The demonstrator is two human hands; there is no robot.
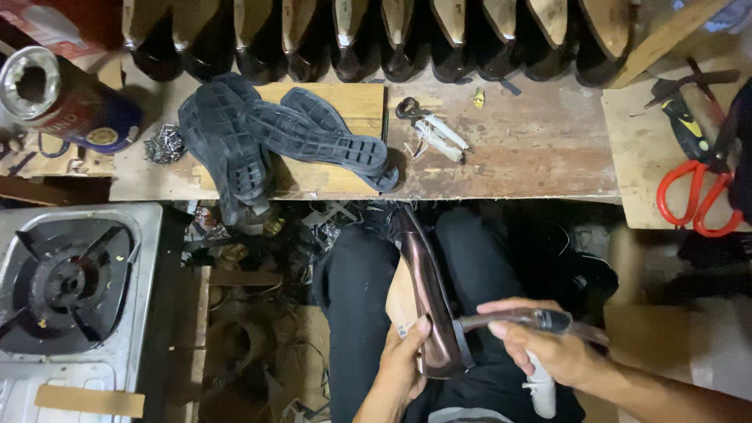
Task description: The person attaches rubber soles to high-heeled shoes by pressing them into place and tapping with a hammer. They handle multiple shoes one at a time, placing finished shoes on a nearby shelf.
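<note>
Lower centre of the frame: a brown shoe [427,298] on its last is steadied over the lap, gripped at the heel end by the left hand [403,364]. Lasting pliers [533,329] are clasped in the right hand [548,348], jaws at the upper's edge. Pulling the upper appears under way; a firm, even tug is called for next.
</note>
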